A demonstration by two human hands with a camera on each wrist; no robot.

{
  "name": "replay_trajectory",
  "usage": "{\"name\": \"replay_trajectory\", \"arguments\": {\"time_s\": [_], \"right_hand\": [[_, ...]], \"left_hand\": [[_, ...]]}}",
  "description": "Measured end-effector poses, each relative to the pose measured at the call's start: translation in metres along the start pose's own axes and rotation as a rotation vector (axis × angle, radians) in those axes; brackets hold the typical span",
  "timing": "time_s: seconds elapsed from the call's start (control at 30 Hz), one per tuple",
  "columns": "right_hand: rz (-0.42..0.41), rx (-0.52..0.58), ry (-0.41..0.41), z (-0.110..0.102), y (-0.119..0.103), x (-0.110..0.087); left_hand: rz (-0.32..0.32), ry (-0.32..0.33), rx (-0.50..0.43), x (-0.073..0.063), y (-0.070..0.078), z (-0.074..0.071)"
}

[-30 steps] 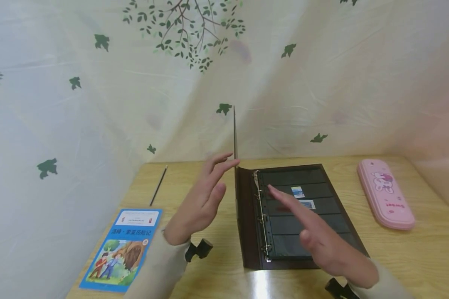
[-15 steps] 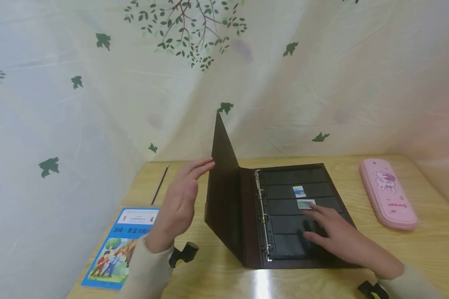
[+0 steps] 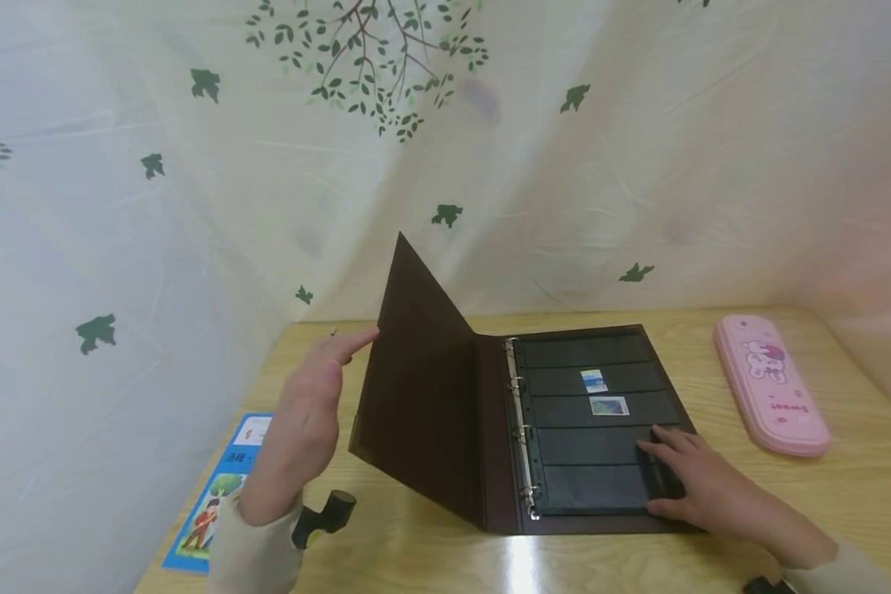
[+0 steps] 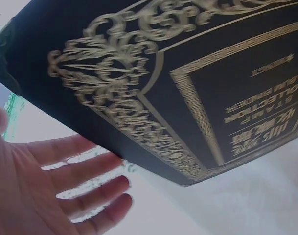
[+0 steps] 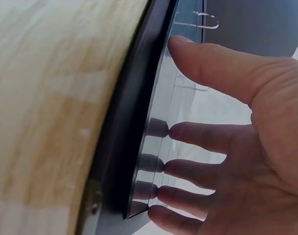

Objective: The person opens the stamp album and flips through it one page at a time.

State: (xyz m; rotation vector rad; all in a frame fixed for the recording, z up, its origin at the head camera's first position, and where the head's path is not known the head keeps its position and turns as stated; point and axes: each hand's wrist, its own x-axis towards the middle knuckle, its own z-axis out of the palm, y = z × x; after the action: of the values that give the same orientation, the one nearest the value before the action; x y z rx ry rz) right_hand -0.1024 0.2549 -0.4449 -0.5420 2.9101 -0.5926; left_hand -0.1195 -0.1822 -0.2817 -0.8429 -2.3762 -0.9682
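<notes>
A dark brown stamp album (image 3: 431,412) stands part open, its front cover tilted up to the left. Straight fingers of my left hand (image 3: 297,425) touch the cover's outer edge. The left wrist view shows the cover's gold scrollwork (image 4: 114,73) and "stamp collection album binder" lettering, with the extended left fingertips (image 4: 114,159) at its edge. Over the lower right of the black pocket page (image 3: 594,445), my right hand (image 3: 701,491) rests with fingers spread. Two small stamps, a blue-and-white one (image 3: 594,380) and a greenish one (image 3: 610,406), sit in its pockets.
Metal rings (image 3: 520,433) run along the album's spine. A pink pencil case (image 3: 770,385) lies to the right on the wooden table (image 3: 408,549). At the left is a blue picture book (image 3: 215,503), partly behind my left arm. A patterned curtain (image 3: 535,165) hangs behind.
The album's cover has swung left from upright, with my left hand moving left along with it. My right hand has moved right and down, from above the page onto its lower right part.
</notes>
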Motion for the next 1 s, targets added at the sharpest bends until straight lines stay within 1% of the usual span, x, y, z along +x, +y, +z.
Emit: {"name": "replay_trajectory", "arguments": {"time_s": [0.13, 0.27, 0.37, 0.5, 0.6, 0.67, 0.77, 0.87, 0.93, 1.0], "right_hand": [[-0.012, -0.011, 0.017, 0.003, 0.003, -0.002], [0.003, -0.018, 0.016, 0.004, 0.007, -0.003], [0.033, -0.014, -0.008, 0.003, 0.01, -0.003], [0.07, 0.002, -0.043, 0.001, 0.015, -0.002], [0.082, 0.004, -0.054, -0.001, 0.017, -0.003], [0.085, 0.0, -0.043, -0.002, 0.018, -0.004], [0.071, -0.003, -0.013, -0.003, 0.021, -0.007], [0.061, 0.0, 0.006, -0.003, 0.024, -0.009], [0.055, 0.0, 0.012, -0.004, 0.026, -0.009], [0.059, -0.005, 0.01, -0.004, 0.027, -0.009]], "left_hand": [[-0.072, -0.03, 0.023, -0.006, -0.001, -0.011], [-0.118, -0.072, 0.022, -0.011, -0.004, -0.019], [-0.148, -0.115, 0.02, -0.014, -0.009, -0.023], [-0.208, -0.159, 0.022, -0.018, -0.016, -0.026], [-0.254, -0.185, 0.036, -0.021, -0.022, -0.027], [-0.27, -0.208, 0.045, -0.023, -0.028, -0.026], [-0.312, -0.254, 0.04, -0.026, -0.038, -0.025], [-0.354, -0.302, 0.026, -0.029, -0.049, -0.021], [-0.411, -0.334, 0.009, -0.03, -0.056, -0.017], [-0.443, -0.368, 0.027, -0.032, -0.063, -0.012]]}}
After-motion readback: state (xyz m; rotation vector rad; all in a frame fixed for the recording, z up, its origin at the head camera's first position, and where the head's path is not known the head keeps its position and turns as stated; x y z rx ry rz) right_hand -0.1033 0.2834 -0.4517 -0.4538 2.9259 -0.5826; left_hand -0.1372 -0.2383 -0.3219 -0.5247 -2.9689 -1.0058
